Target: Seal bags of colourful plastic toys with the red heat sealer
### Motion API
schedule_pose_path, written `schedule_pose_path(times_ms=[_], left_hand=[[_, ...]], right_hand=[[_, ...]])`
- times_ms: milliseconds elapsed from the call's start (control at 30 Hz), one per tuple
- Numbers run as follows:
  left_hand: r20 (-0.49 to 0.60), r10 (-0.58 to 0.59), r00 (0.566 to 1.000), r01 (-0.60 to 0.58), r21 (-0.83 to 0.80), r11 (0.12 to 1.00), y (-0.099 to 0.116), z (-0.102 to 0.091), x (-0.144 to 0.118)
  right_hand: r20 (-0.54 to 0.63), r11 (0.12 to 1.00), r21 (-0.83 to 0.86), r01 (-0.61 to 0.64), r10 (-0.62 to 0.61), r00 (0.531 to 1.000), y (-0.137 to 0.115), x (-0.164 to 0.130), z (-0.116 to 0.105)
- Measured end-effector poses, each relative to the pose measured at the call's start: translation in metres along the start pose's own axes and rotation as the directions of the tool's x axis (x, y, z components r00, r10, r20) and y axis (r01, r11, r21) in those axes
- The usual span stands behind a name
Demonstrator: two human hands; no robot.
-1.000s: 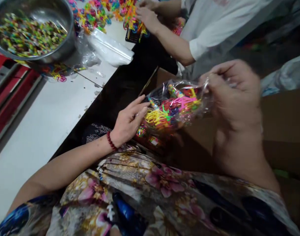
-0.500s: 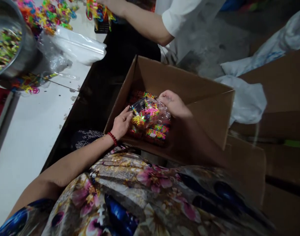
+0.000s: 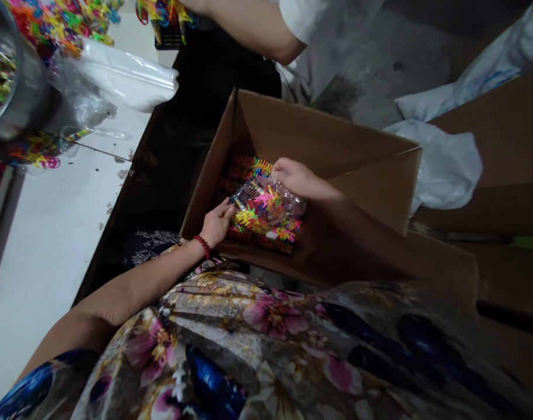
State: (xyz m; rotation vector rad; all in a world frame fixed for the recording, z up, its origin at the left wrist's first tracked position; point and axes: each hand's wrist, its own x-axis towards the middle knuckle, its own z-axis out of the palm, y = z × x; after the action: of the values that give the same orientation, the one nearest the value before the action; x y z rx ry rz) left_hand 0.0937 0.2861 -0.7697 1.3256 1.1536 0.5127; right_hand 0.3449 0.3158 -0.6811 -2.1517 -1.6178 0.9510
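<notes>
I see both hands inside the cardboard box (image 3: pixel 371 192), holding one clear bag of colourful pieces (image 3: pixel 266 205) above the packets already lying on the bottom. The left hand (image 3: pixel 217 223) pinches the near end with fingers closed on the plastic (a red bead bracelet (image 3: pixel 202 245) is on this wrist). The right hand (image 3: pixel 295 177) grips the far end, curled tightly.

Steel bowl (image 3: pixel 17 99) cut by left edge, co-worker's hands out of frame (forearm (image 3: pixel 249 29) only)
</notes>
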Motion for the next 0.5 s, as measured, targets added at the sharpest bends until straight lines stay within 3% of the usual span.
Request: schedule_pose_path(times_ms=[200,367,500], left_hand=[[0.081,0.017,0.997,-0.025,0.103,0.994,0.001,0.0,0.003],[0.061,-0.101,0.993,0.089,0.174,0.981,0.006,0.002,0.004],[0.055,-0.097,0.994,0.086,0.168,0.982,0.011,-0.004,0.004]], right_hand=[[0.011,0.999,0.021,-0.032,0.032,0.999,0.009,0.002,-0.005],[0.021,0.975,0.113,-0.19,0.189,0.982,0.029,-0.017,-0.009],[0.012,0.962,0.071,-0.263,0.263,0.965,0.049,-0.025,-0.016]])
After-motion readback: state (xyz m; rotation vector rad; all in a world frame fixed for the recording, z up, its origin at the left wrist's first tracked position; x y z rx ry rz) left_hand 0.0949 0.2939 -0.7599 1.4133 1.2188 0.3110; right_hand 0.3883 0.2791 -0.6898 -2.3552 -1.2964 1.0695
